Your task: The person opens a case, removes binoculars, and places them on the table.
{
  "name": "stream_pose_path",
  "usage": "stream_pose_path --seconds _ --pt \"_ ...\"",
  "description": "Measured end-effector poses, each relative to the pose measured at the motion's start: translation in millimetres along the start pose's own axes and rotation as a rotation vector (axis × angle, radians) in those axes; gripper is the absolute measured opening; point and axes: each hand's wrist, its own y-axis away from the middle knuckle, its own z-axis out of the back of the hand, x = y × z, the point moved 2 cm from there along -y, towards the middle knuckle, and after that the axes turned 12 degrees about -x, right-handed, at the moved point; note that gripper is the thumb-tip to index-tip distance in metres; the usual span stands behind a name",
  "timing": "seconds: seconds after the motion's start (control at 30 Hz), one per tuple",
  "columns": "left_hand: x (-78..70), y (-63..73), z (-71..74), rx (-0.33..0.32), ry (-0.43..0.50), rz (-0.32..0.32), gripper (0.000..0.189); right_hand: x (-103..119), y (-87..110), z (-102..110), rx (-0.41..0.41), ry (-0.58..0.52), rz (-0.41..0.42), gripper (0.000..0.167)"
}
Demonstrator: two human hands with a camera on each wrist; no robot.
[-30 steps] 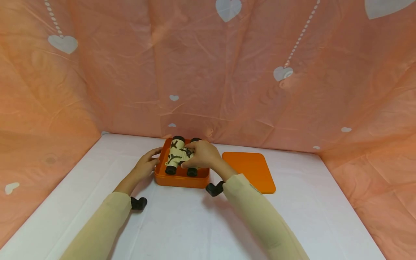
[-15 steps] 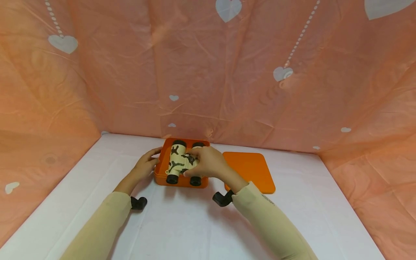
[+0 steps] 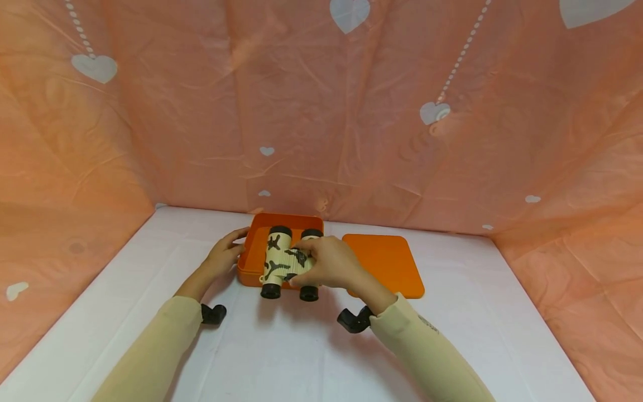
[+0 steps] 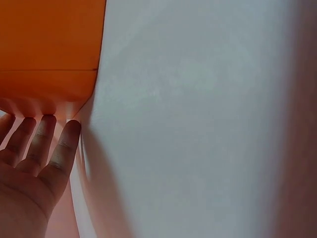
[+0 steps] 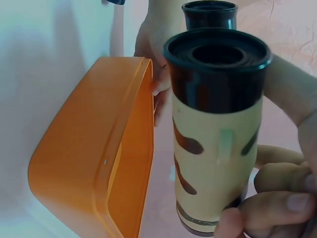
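Two hands at centre frame: my right hand grips the camouflage binoculars (clear of the box), left hand flat, steadying the orange box.

We are seeing open white table in front of the orange box; the orange lid is lying right of it, and the pink curtain is closing the back.

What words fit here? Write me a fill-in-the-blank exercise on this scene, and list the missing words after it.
1. The right hand grips the camouflage-patterned ____.
2. The left hand rests its fingers against the side of the orange ____.
3. The flat orange lid lies on the white table to the ____ of the box.

Missing words: binoculars; box; right
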Motion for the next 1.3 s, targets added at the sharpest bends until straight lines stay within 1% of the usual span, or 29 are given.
stream_pose_path --seconds 0.2,0.3,0.5,0.73,0.87,1.1,1.2,1.3 --pt "2.6 -0.6 -0.8 0.001 -0.013 0.025 0.052 1 9.7 3 -0.009 0.003 0.040 0.063" --pt "2.7 -0.5 -0.8 0.005 -0.003 0.018 0.053 2 13.9 4 -0.007 0.001 0.052 0.063" --pt "3.4 -0.3 0.9 0.003 0.002 0.019 0.053 4 22.6 6 -0.003 0.009 0.061 0.062" --pt "4.6 -0.3 0.6 0.011 0.023 0.025 0.053 2 32.7 6 0.020 0.027 0.058 0.062" --pt "4.9 -0.6 0.5 0.016 0.035 0.017 0.053 2 39.1 6 0.035 0.024 0.058 0.062" --pt "5.9 -2.2 0.6 0.004 0.038 -0.015 0.052 0 50.3 5 0.046 0.018 0.073 0.063" --pt "5.9 -2.1 0.6 0.008 0.023 -0.023 0.052 -1 54.8 4 0.061 0.015 0.061 0.065" --pt "5.4 -1.6 0.7 0.012 0.015 -0.017 0.051 -3 59.5 3 0.069 0.016 0.053 0.065"
